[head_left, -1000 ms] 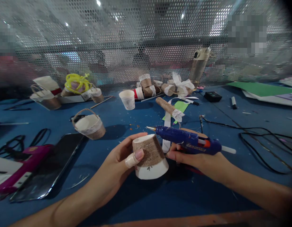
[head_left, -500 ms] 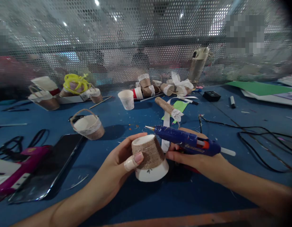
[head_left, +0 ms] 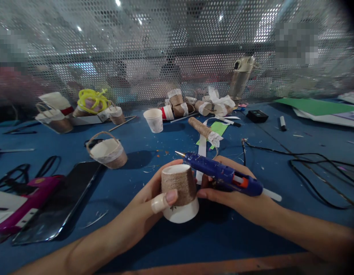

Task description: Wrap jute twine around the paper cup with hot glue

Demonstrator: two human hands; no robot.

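My left hand (head_left: 154,198) is closed around a paper cup (head_left: 179,185) held upside down, its narrow end up. Brown twine wraps most of the cup's side, leaving a white band near the wide rim. A bandage (head_left: 159,203) circles my left thumb. In my right hand (head_left: 231,191) is a blue hot glue gun (head_left: 223,172), a white glue stick (head_left: 272,194) poking from its back. Its metal nozzle points left, just above the cup's upper end and apart from it. My right fingertips are close by the cup's right side; whether they touch it, I cannot tell.
A twine-covered basket cup (head_left: 108,152) stands left of the hands. A phone (head_left: 59,202) and a magenta tool (head_left: 42,198) lie further left. Behind are a twine roll (head_left: 200,128), a white cup (head_left: 154,120) and a bottle (head_left: 241,80). Black cable (head_left: 297,154) runs along the right.
The cup has turned in my left hand, its black mark shifting left, and it stands more upright. My right hand has tilted the glue gun, its back end now lower.
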